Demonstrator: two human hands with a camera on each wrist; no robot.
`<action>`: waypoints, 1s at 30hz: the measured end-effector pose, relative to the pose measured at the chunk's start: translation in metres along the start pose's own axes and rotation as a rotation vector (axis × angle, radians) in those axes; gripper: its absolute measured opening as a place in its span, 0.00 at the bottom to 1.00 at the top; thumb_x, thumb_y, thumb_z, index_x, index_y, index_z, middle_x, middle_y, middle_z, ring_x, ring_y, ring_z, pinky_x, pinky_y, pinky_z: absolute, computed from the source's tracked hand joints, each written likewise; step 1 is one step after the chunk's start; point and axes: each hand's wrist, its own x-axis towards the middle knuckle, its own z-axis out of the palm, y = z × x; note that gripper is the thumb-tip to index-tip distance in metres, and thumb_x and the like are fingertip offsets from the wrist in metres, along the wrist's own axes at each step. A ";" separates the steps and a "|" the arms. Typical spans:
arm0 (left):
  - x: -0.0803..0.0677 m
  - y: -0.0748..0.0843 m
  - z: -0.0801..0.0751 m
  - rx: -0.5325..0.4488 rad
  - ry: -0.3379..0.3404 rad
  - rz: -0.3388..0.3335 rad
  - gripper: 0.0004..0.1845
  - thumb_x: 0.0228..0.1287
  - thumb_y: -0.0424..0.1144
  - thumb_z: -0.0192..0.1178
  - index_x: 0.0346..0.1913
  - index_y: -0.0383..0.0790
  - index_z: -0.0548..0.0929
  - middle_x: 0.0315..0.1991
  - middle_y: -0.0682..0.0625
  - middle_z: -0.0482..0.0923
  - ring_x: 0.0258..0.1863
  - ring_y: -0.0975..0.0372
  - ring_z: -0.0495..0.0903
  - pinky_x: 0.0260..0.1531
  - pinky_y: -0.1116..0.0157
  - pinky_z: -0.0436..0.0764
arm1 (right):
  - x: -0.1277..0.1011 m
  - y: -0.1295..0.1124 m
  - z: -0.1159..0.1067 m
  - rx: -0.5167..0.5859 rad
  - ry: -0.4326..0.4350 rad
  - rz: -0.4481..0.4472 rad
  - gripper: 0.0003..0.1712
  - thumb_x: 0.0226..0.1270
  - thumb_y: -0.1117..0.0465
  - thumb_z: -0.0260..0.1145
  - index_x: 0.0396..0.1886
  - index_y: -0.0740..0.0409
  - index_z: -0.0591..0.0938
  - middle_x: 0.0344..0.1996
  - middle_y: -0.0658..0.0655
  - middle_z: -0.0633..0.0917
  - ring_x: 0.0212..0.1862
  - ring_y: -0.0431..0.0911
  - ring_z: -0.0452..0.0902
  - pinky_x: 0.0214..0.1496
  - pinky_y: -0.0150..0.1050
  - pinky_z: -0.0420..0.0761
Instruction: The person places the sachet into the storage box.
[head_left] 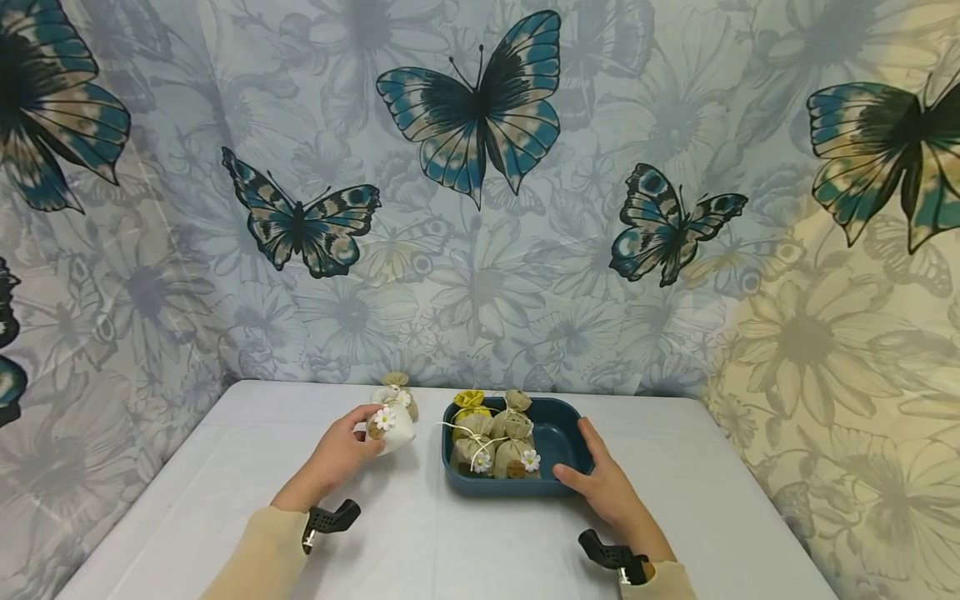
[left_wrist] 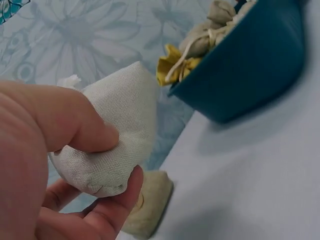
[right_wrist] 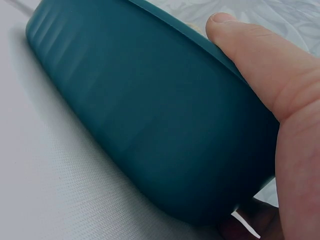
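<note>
- We see a left hand pinching a plump white cloth pouch between thumb and fingers, left of and apart from a dark-blue, round-cornered, plastic-looking tub.
- At the tub's right end, we find a right hand clamped on it, the thumb over the near rim.
- Inside the tub's left part, we count one bright yellow cloth pouch among several tied beige cloth pouches.
- Left of the tub, beyond the white pouch, we spot another squarish beige cloth pouch on the white-covered table.
</note>
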 end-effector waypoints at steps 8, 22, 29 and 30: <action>0.006 0.015 0.015 -0.218 -0.041 -0.003 0.30 0.57 0.23 0.68 0.64 0.41 0.78 0.65 0.40 0.64 0.44 0.53 0.79 0.40 0.58 0.82 | -0.001 0.001 -0.001 0.003 0.001 0.001 0.58 0.65 0.47 0.71 0.82 0.52 0.44 0.80 0.56 0.42 0.77 0.58 0.34 0.71 0.66 0.44; 0.018 0.058 0.058 -0.282 -0.181 0.095 0.31 0.61 0.22 0.64 0.67 0.43 0.75 0.63 0.40 0.69 0.45 0.52 0.80 0.44 0.52 0.83 | -0.001 0.002 0.000 0.003 0.007 -0.013 0.60 0.63 0.49 0.73 0.82 0.54 0.43 0.79 0.58 0.43 0.78 0.58 0.35 0.72 0.64 0.43; 0.027 0.076 0.083 -0.200 -0.237 0.139 0.29 0.65 0.27 0.64 0.67 0.50 0.76 0.63 0.44 0.69 0.44 0.55 0.77 0.43 0.49 0.79 | -0.001 0.001 -0.001 0.022 0.004 -0.017 0.60 0.63 0.50 0.74 0.82 0.53 0.43 0.80 0.57 0.43 0.78 0.58 0.35 0.72 0.65 0.43; 0.028 0.079 0.087 -0.183 -0.242 0.146 0.28 0.66 0.28 0.64 0.67 0.51 0.76 0.64 0.45 0.68 0.43 0.55 0.77 0.41 0.50 0.79 | -0.001 0.000 -0.001 0.025 0.004 -0.015 0.60 0.63 0.50 0.73 0.82 0.53 0.44 0.80 0.56 0.43 0.78 0.57 0.35 0.72 0.64 0.43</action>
